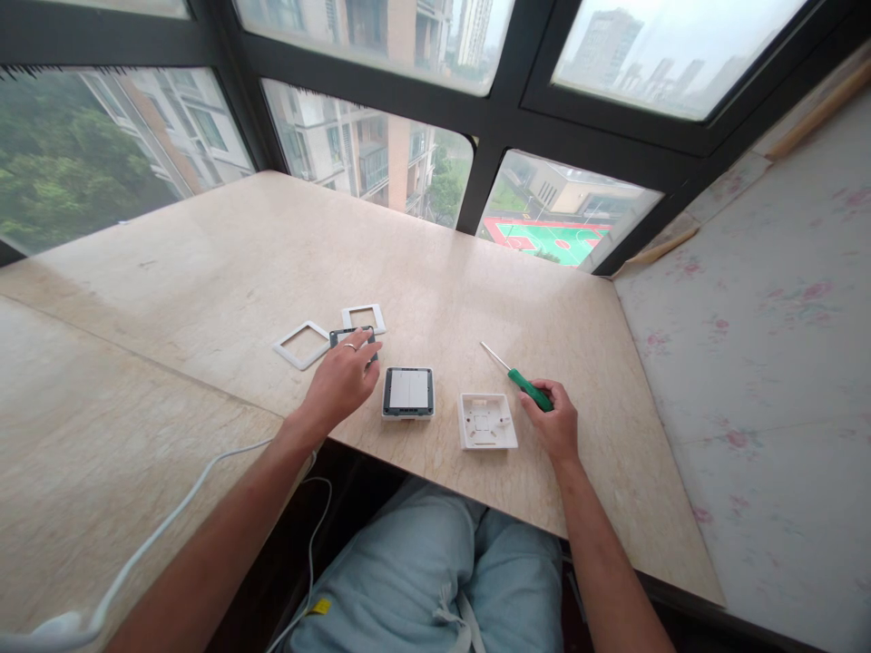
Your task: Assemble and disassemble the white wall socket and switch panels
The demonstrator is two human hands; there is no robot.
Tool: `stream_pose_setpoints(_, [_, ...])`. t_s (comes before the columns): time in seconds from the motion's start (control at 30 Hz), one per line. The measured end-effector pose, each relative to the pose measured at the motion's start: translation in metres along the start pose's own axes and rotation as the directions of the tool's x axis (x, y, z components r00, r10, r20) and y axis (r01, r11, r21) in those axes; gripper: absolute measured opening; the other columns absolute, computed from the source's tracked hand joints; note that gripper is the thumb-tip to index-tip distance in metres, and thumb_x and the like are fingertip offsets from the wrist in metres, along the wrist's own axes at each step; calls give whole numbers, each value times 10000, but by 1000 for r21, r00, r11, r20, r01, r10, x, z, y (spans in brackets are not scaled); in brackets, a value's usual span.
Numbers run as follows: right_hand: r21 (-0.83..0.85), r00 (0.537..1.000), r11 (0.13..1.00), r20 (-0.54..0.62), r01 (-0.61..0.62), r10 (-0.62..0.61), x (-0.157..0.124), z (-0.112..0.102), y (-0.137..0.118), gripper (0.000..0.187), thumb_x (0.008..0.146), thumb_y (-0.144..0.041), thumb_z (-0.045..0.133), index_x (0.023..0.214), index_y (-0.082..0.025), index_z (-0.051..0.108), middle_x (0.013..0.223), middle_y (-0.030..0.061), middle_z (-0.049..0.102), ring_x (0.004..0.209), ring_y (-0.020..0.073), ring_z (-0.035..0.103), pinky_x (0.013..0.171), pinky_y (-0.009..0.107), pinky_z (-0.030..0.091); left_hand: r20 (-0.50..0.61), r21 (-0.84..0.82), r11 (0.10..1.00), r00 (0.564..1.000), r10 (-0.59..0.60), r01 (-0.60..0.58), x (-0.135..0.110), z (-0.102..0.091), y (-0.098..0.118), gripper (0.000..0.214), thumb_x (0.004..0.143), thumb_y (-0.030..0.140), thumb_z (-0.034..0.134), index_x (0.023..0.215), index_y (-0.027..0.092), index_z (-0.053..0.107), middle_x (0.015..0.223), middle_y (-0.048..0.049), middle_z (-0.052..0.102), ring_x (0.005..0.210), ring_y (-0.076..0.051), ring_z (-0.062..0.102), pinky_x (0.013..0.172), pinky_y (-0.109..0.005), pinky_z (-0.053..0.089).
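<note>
White cable at far L, runs along the tabletop & over its edge; next, a white sq. frame, lying flat, tilted like a diamond; 2nd frame farther back, nr the window; dark-rimmed panel sits betw. the two frames, directly under the L hand, its far edge showing past the fingertips; L fingers bent over it, slightly apart; can't tell if they pinch it or just rest there; to the R of that hand, a switch unit w/ white rockers & dark rim, face up nr the front edge, apart from the fingers; then an open white box, hollow side up, just L of the R hand; R thumb & fingers close round the green handle of a screwdriver, shaft pointing away & L, past the box.
</note>
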State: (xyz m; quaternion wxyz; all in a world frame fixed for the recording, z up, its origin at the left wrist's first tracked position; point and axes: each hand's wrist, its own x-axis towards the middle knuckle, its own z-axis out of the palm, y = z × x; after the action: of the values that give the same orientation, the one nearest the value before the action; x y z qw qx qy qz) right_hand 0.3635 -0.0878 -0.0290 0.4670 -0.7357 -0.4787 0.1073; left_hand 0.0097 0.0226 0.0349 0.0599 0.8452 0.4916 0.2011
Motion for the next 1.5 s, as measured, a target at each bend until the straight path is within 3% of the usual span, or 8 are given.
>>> stream_pose_setpoints(0.13, [-3, 1000, 1000, -2, 5, -5, 0, 0, 1, 289, 744, -405, 699, 959, -223, 633, 976, 54, 698, 896, 241, 650, 853, 397, 503, 105, -135, 975, 976, 189, -174, -3, -1, 11, 537, 935, 466, 539, 1366, 146, 514, 1468, -173, 503, 1427, -318, 385, 1146, -512, 368])
stream_pose_setpoints(0.27, [-6, 1000, 1000, -1, 2, -2, 0, 0, 1, 286, 746, -409, 695, 956, -224, 633, 975, 54, 699, 894, 243, 650, 853, 401, 504, 220, -190, 955, 939, 266, -226, -8, 6, 18, 790, 838, 560, 655, 1462, 156, 387, 1518, -178, 439, 1467, -334, 305, 1182, -501, 300])
stream_pose_setpoints(0.37, [-3, 1000, 1000, 1, 2, -2, 0, 0, 1, 291, 746, -415, 692, 958, -224, 634, 973, 55, 700, 890, 244, 649, 850, 402, 505, 249, -218, 950, 929, 275, -223, -10, 12, 20, 839, 815, 549, 682, 1483, 169, 346, 1525, -181, 428, 1466, -335, 309, 1184, -490, 294])
stream_pose_setpoints(0.53, [-1, 1000, 1000, -2, -3, 3, 0, 0, 0, 293, 742, -414, 695, 954, -223, 632, 975, 55, 701, 893, 243, 650, 851, 401, 505, 272, -261, 943, 921, 278, -207, -11, 14, 22, 797, 789, 421, 725, 1461, 177, 371, 1480, -182, 480, 1370, -316, 463, 1130, -452, 384])
stream_pose_setpoints(0.83, [17, 1000, 1000, -11, 5, -5, 1, 0, 1, 294, 740, -415, 696, 951, -222, 631, 968, 57, 702, 902, 243, 655, 855, 403, 512, 273, -376, 901, 903, 331, -216, -15, 12, 36, 814, 751, 328, 769, 1463, 235, 387, 1476, -132, 496, 1359, -286, 480, 1116, -424, 412])
stream_pose_setpoints(1.5, [21, 1000, 1000, -2, 2, -2, 0, 0, 0, 296, 742, -421, 698, 949, -222, 626, 959, 57, 697, 891, 245, 656, 843, 395, 507, 269, -441, 876, 903, 335, -194, -22, 28, 46, 827, 751, 401, 796, 1461, 235, 404, 1482, -148, 465, 1381, -299, 437, 1150, -465, 384])
